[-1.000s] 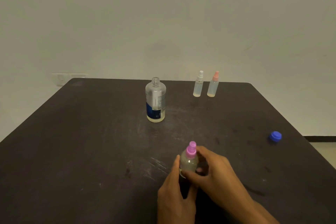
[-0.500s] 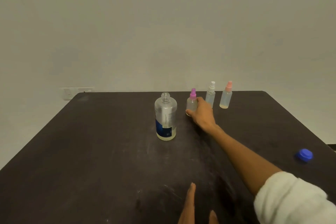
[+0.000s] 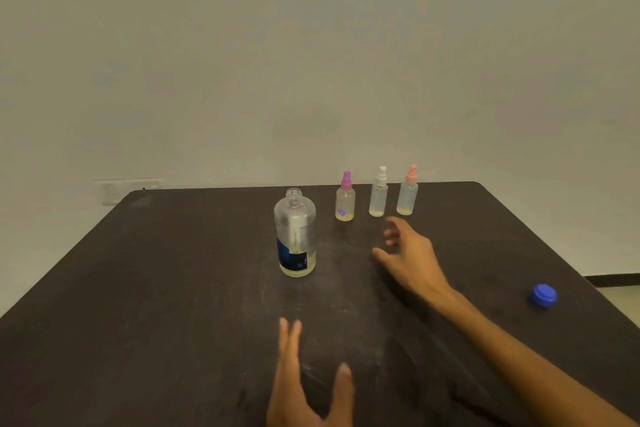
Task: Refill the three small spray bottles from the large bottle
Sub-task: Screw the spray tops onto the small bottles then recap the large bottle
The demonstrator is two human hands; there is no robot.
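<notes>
Closest to the camera, the left hand (image 3: 308,388) sits low over the dark table (image 3: 156,305), fingers straight and thumb splayed out to the side, so its grip is spread and holds nothing. You only see it from about the knuckles up; the rest is cut off by the bottom edge.

A bit further in, the right hand (image 3: 412,253) reaches out on a bare forearm coming in from the lower right. Its grip is spread too: fingers loose and fanned, nothing in them, hovering just short of the small bottles without touching any.

Off to the right, well apart from everything else, a blue cap (image 3: 543,295) lies near the table edge.

Left of the right hand stands the big bottle (image 3: 295,236), upright, neck open, clear with a dark blue label low on it and only a little pale liquid at the bottom.

Behind that, near the far edge, the three spray bottles stand upright in a row, apart from each other: purple-top bottle (image 3: 345,199) on the left, white-top bottle (image 3: 378,194) in the middle, pink-top bottle (image 3: 407,192) on the right. All have their tops on, and each shows pale yellowish liquid at the bottom.

Beyond the table there's a plain wall (image 3: 311,62) with a socket plate (image 3: 128,189) low on the left.
</notes>
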